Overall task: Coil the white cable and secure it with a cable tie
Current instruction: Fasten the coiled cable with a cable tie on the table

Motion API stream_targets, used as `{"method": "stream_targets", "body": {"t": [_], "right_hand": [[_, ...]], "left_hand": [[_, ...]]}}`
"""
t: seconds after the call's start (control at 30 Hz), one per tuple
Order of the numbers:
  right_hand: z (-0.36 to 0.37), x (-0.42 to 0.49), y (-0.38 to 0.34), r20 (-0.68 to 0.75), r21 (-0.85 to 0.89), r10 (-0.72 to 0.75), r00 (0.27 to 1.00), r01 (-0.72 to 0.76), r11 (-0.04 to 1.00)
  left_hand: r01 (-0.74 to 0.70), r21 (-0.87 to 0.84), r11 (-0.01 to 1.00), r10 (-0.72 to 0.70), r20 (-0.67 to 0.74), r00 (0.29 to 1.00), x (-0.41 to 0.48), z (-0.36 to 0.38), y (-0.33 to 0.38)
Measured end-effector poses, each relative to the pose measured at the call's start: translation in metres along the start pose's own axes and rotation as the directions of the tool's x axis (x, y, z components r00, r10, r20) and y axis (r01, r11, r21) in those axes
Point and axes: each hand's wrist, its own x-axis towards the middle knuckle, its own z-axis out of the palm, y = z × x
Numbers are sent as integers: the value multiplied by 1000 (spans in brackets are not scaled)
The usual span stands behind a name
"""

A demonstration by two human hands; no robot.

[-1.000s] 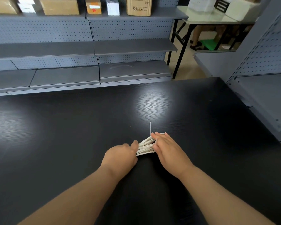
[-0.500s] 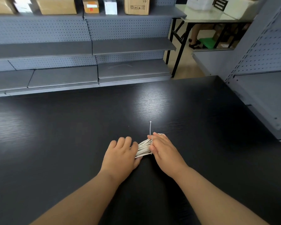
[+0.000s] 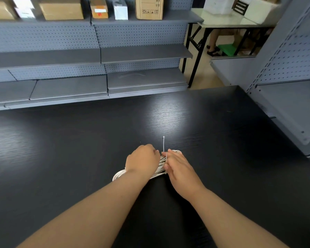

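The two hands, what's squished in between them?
In the head view, the coiled white cable lies bunched between the left hand and the right hand, with the thin white cable tie sticking up from the bundle.

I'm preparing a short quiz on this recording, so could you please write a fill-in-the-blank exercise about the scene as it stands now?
1. The white cable lies coiled on a ____ table.
2. The cable tie sticks out toward the shelves, between the two ____.
3. The left hand rests on the cable; the ____ hand is at the tie.

Missing words: black; hands; right
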Motion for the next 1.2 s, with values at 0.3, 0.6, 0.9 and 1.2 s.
{"method": "stream_targets", "body": {"t": [0.3,0.6,0.9,1.2], "right_hand": [[2,1,7,-14,-30,-52,999,52,998],[3,0,4,-24,-48,-45,999,44,998],[2,0,3,-36,-18,-53,998,52,998],[0,0,0,-38,-41,-46,998,45,998]], "left_hand": [[200,-204,958,-173,144,974,50,-5,13],[258,-143,956,-244,109,964,55,-1,26],[189,-230,955,-170,102,980,45,-4,18],[169,-560,811,-138,97,986,38,0,4]]}}
